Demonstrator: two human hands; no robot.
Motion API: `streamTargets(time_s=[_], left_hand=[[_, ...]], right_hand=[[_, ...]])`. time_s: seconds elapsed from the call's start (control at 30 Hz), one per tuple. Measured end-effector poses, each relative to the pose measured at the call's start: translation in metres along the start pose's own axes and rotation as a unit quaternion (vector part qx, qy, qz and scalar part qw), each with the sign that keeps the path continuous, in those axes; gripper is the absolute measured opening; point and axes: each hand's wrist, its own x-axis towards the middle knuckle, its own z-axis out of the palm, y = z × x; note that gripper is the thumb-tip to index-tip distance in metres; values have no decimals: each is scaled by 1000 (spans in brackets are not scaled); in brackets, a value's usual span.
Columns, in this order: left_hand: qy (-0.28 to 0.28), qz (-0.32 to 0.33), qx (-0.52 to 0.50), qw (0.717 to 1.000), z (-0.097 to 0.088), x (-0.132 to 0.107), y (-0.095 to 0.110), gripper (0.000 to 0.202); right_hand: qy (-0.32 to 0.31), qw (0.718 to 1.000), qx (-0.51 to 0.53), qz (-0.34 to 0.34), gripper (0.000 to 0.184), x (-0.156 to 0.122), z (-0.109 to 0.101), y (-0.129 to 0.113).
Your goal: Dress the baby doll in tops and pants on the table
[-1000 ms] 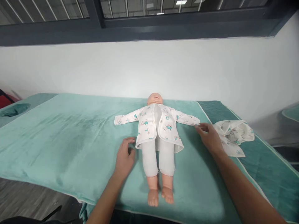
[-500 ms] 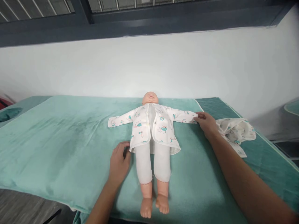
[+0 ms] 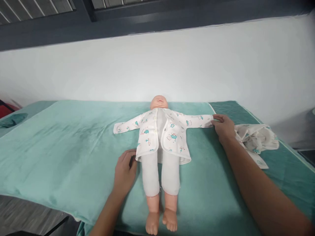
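Head view

A: What lies in the middle?

B: A baby doll (image 3: 161,137), on its back on the teal towel (image 3: 61,154), head toward the white wall (image 3: 157,65), bare feet toward the person. It wears a printed jacket (image 3: 172,134), unbuttoned, and white trousers (image 3: 150,173).

A: And the hands?

B: The right hand (image 3: 224,126) is at the far end of the doll's arm on the person's right. Its fingertips close on the sleeve cuff (image 3: 208,120). I judge that grip is why the sleeve lies straight and flat out from the doll's shoulder.

A: The left one?

B: The left hand (image 3: 125,170) rests on the towel just beside the doll's hip, fingers curled against the jacket's lower corner. I cannot tell whether it pinches the hem or only presses on it. Either way it seems to pin that front panel down while the panels lie apart over the doll's chest.

A: Anything else near the doll?

B: A crumpled printed garment (image 3: 256,141) lies just past the right hand, on the side away from the doll, probably put there to be within reach. A dark window frame (image 3: 172,19) runs above the wall, beyond the doll's head.
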Motion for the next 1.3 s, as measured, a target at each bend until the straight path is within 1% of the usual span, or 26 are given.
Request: streamTargets(time_s=[0.07, 0.17, 0.27, 0.37, 0.47, 0.53, 0.57, 0.63, 0.73, 0.83, 0.9, 0.97, 1.03, 1.1, 1.17, 1.23, 1.3], left_hand=[[0, 2, 4, 1000, 0, 0, 0, 18], [3, -3, 3, 1000, 0, 0, 1, 18], [15, -14, -5, 1000, 0, -1, 1, 21], [38, -29, 7, 999, 1, 2, -1, 26], [74, -30, 69, 994, 2, 15, -8, 36], [92, -24, 123, 988, 2, 31, -17, 45], [94, -27, 148, 984, 1, 40, -22, 48], [89, -54, 191, 976, -2, 59, -34, 54], [63, -98, 230, 966, -9, 85, -53, 55], [43, -113, 250, 961, -16, 104, -68, 50], [38, -118, 256, 959, -17, 112, -74, 51], [39, -124, 261, 957, -17, 116, -78, 53], [43, -126, 267, 954, -15, 119, -80, 54], [48, -124, 274, 952, -13, 119, -80, 54], [52, -124, 279, 951, -12, 119, -81, 54], [53, -126, 279, 950, -11, 118, -82, 54], [55, -127, 276, 951, -12, 117, -82, 54]], right_hand=[[21, 998, -57, -35, 31, -4, -1, -2], [37, 984, -124, -123, 31, -13, 1, -10], [-4, 970, -139, -198, 34, -27, 8, -20], [-82, 952, -144, -257, 41, -39, 19, -25], [-167, 935, -161, -268, 48, -45, 27, -25], [-193, 929, -168, -269, 49, -46, 28, -24], [-196, 928, -168, -268, 49, -46, 28, -24], [-191, 932, -164, -261, 49, -46, 26, -23], [-181, 937, -163, -249, 50, -46, 23, -23], [-171, 942, -159, -241, 51, -49, 21, -26], [-165, 949, -142, -229, 51, -54, 20, -33], [-158, 960, -110, -204, 48, -63, 20, -48], [-162, 968, -60, -180, 44, -77, 24, -70], [-187, 966, -3, -178, 37, -91, 32, -98], [-209, 958, 27, -193, 31, -103, 43, -129], [-218, 958, 6, -183, 28, -109, 55, -156], [-246, 954, -60, -160, 26, -108, 68, -177]])
